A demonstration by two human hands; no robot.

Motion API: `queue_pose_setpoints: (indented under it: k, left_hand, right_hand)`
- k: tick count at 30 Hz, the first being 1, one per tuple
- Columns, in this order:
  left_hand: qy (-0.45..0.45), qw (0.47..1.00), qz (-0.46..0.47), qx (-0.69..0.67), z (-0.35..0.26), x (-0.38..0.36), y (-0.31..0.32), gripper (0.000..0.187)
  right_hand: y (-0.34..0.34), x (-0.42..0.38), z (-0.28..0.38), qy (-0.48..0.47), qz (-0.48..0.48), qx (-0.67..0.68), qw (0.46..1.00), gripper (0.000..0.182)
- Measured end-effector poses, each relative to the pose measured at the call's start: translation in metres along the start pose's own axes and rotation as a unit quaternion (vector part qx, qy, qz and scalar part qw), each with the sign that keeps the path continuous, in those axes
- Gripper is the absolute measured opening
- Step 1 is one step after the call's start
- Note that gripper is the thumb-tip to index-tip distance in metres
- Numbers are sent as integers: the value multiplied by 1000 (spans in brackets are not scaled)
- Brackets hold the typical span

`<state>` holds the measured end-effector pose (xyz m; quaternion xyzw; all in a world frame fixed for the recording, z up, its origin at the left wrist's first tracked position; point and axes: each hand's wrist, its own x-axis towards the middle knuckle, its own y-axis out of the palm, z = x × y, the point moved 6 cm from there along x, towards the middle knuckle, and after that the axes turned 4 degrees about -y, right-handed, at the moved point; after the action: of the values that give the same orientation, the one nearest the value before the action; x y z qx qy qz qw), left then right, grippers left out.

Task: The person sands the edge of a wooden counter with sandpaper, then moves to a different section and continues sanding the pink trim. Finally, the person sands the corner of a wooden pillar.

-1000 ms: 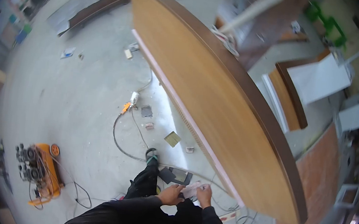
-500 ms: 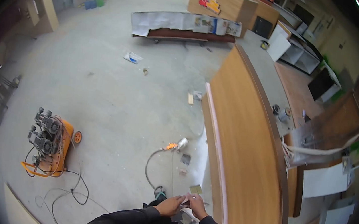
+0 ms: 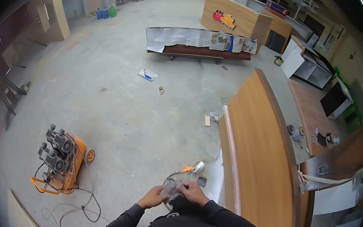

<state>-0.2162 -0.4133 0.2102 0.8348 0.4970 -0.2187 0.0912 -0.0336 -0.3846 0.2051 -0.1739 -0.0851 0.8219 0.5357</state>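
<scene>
Low in the head view, my left hand (image 3: 154, 197) and my right hand (image 3: 195, 193) meet in front of my body. Between them is a thin, crumpled grey sheet (image 3: 170, 190), pinched by the fingers of both hands; its material cannot be made out. Just beyond the hands, a silver tool with an orange fitting (image 3: 188, 169) lies on the floor at the end of a hose. A small dark square block (image 3: 201, 182) rests beside it.
To my right runs a long curved wooden counter (image 3: 264, 155). An orange air compressor (image 3: 69, 163) stands at left, with loose hoses (image 3: 89, 202) on the floor. Farther off are a paper-covered bench (image 3: 181, 41) and a wooden desk (image 3: 247, 19).
The view has tilted up and shifted, so the room sits lower and farther right. My hands have moved apart a little, and the grey sheet now shows spread between them.
</scene>
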Motion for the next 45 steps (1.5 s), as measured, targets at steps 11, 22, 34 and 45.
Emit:
queue_pose_setpoints:
  k: [11, 22, 34, 45]
  left_hand:
    - [-26, 948, -90, -304, -43, 169, -178, 39]
    - [37, 943, 16, -330, -207, 289, -311, 45]
    - [-34, 907, 70, -413, -257, 486, -411, 41]
    - [-198, 821, 412, -342, -320, 628, -346, 79]
  right_hand:
    - [-46, 266, 12, 57, 13, 190, 980, 22]
    - [-129, 452, 115, -3, -45, 369, 928, 17]
    - [-173, 587, 85, 69, -165, 531, 828, 16]
    - [-272, 603, 14, 82, -325, 404, 851, 13]
